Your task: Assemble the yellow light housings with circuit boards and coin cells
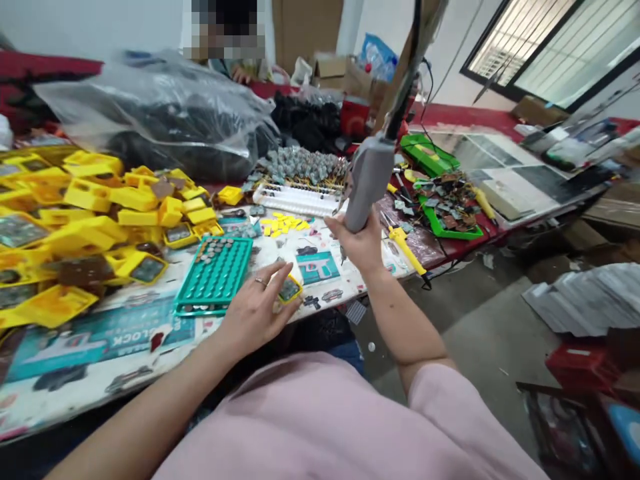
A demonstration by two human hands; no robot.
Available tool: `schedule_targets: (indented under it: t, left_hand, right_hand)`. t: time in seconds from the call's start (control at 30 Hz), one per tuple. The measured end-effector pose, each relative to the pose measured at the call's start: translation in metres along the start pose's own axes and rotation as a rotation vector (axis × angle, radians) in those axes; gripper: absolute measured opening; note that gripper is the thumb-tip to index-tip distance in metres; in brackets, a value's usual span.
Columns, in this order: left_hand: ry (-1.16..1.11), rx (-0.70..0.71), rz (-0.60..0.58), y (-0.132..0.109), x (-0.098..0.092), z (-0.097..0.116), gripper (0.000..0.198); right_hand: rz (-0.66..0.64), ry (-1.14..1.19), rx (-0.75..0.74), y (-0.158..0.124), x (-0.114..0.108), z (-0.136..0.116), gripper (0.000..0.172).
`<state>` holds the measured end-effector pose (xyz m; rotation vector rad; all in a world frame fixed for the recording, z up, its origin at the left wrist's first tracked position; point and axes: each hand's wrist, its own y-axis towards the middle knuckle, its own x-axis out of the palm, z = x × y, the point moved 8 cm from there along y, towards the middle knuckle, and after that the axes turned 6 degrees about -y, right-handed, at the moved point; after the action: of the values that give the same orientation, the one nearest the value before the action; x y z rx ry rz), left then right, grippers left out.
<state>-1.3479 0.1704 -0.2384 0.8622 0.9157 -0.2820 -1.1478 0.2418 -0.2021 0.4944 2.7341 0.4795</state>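
My right hand [363,243] is wrapped round the lower part of a grey electric screwdriver [373,170], which hangs from above and leans slightly. Near the table's front edge, my left hand [260,303] holds a small yellow plastic housing [290,289] between thumb and fingers. A greyish-green part sits inside that housing. Just left of this hand lies a teal tray [220,270] with rows of small pockets; round metal pieces fill some pockets at its far and near ends. Small flat yellow pieces [283,225] lie scattered beyond my left hand.
Yellow housings [95,207] are heaped at the left. Behind stand a white rack [300,199], a pile of small grey parts [300,165] and a big clear plastic bag [165,113]. Green trays [453,223] and a yellow-handled soldering iron [407,248] lie right. Another person's hand [243,73] shows at the back.
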Motion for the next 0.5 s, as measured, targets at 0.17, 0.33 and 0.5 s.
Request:
schedule_targets:
  t: [0.17,0.33,0.5]
  left_hand:
    - [-0.331,-0.035,0.115,0.051,-0.04,0.009,0.076]
    - [-0.693,-0.041,0.245,0.105,-0.056,0.007,0.074]
    - [-0.751,-0.106,0.282,0.122,-0.06,0.015,0.066]
  right_hand:
    - [-0.099,-0.143,-0.145,-0.026,0.022,-0.018,0.062]
    - [-0.138,-0.233,-0.279,-0.037,0.043,-0.025,0.075]
    - [-0.125,-0.278,-0.278,-0.044,0.038,-0.033,0.074]
